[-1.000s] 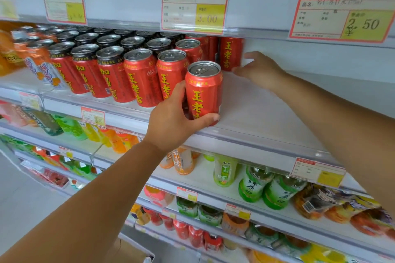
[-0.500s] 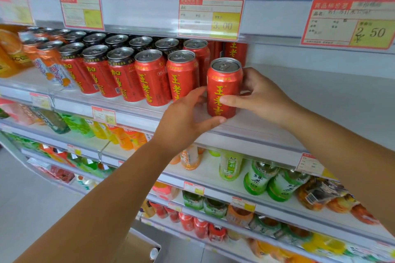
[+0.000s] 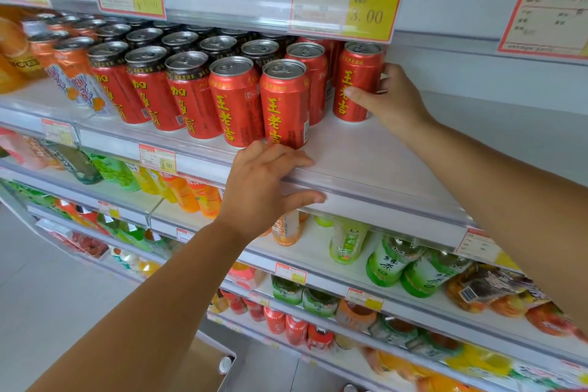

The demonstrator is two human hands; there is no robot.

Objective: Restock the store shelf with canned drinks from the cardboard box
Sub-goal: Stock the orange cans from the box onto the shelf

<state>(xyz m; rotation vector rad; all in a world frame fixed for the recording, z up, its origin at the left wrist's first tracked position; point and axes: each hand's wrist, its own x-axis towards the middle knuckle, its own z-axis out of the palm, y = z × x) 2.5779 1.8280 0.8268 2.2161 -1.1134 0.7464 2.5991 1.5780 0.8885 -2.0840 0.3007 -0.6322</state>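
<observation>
The right hand (image 3: 393, 99) grips 1 red herbal-tea can (image 3: 358, 81) standing on the shelf (image 3: 366, 153) – rows to its left are filled, the right stretch bare. The left hand (image 3: 264, 188) rests open on the shelf's front edge – more cans are likely needed from the cardboard box (image 3: 203, 369) below.

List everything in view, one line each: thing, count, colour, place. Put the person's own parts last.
red cans: over twenty, exact count unclear, red with yellow characters, rows on the upper shelf
held can: one, red, upright at the right end of the rows
orange cans: a few, orange and white, left of the red cans
price tags: many, red-bordered with yellow, on the shelf rails
green bottles: several, green, lying on the shelf below
orange bottles: several, orange and yellow, lower shelf, left
box: one, brown cardboard, on the floor, partly hidden
left hand: resting on the upper shelf's front rail, empty
right hand: grip on the held can
</observation>
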